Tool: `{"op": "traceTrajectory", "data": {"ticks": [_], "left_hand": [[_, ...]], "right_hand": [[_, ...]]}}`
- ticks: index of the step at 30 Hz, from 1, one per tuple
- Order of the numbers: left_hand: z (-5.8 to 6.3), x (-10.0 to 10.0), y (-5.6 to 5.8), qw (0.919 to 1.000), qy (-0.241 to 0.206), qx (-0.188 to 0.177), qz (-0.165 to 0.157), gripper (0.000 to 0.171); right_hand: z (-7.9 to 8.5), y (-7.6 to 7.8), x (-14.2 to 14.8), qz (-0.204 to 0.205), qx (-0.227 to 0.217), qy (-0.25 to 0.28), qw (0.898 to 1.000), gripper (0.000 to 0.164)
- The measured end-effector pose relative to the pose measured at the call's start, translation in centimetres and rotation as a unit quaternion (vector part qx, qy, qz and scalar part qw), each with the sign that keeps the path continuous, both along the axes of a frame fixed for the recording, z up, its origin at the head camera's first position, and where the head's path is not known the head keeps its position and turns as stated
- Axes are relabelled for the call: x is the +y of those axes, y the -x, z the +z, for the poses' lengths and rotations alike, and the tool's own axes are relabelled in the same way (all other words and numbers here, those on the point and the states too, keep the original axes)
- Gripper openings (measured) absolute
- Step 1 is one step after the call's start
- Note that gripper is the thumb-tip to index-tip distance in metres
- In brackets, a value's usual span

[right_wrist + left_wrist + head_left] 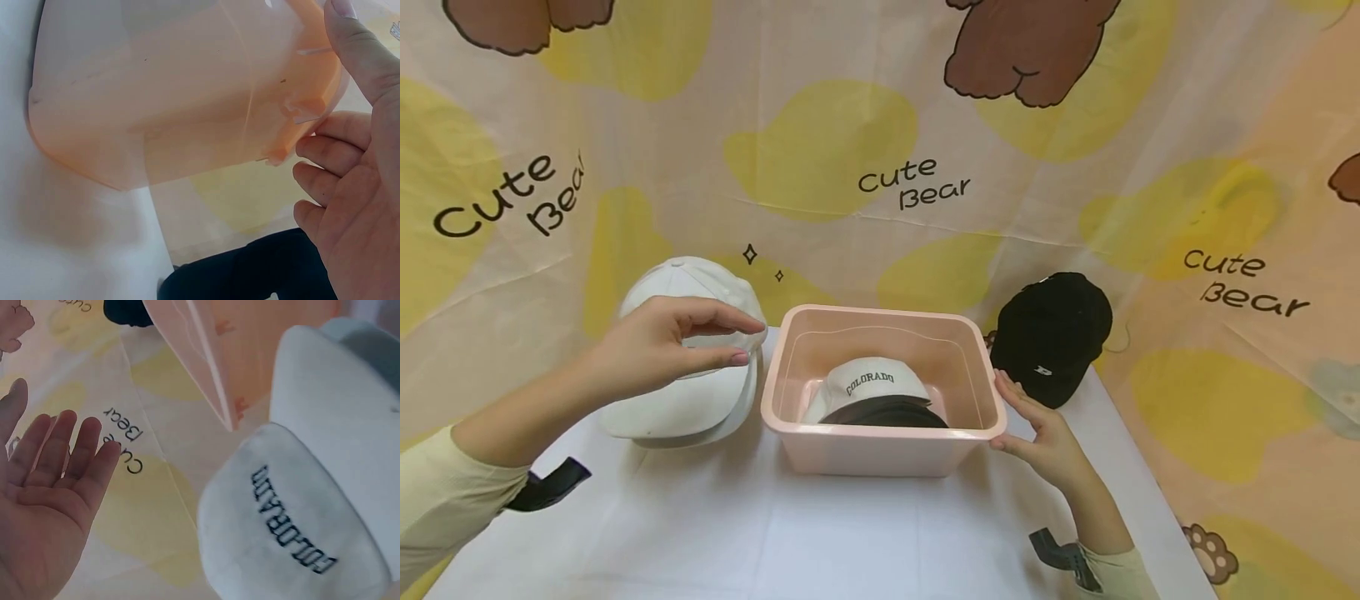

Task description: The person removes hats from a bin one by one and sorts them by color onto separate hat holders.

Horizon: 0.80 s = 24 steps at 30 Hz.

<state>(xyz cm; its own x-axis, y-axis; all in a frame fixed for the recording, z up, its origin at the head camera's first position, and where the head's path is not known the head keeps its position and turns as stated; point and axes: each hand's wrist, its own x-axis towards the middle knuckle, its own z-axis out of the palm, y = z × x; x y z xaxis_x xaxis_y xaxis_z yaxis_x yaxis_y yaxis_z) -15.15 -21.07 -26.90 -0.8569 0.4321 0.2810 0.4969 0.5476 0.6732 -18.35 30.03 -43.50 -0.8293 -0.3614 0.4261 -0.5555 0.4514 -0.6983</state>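
Observation:
My left hand [658, 346] hovers over white caps [677, 412] stacked at the left, thumb and fingers apart and holding nothing. In the left wrist view its palm faces the camera beside the upper cap, whose crown [269, 519] carries dark COLORADO lettering. At the bin's right end, my right hand [1037, 433] touches the rim with its thumb and fingertips, the fingers only loosely bent. That pink plastic bin [880, 452] contains a white cap [880, 379] marked COLORADO with a dark brim [891, 412]; the front wall hides the lower part.
A black cap [1052, 337] with a small white letter stands right of the bin, behind my right hand. White covering [842, 533] lies on the table. A printed bear curtain [820, 150] hangs close behind, and the table's right edge [1138, 467] runs past my right arm.

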Motion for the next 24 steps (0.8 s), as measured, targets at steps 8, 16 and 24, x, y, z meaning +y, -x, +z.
{"op": "traceTrajectory", "data": {"ticks": [8, 16, 24], "left_hand": [[1.4, 2.9, 2.5, 0.9982, 0.025, -0.045, -0.031, 0.038], [1.7, 5.5, 5.5, 0.9939, 0.005, -0.084, -0.072, 0.042], [0.8, 7.4, 7.4, 0.9896, -0.029, -0.118, -0.076, 0.049]], "right_hand": [[0.0, 0.0, 0.0, 0.004, 0.002, -0.004, 1.0, 0.089], [-0.1, -0.1, 0.1, -0.008, -0.004, -0.009, 1.0, 0.089], [-0.2, 0.0, 0.1, 0.006, 0.005, 0.0, 1.0, 0.089]]}}
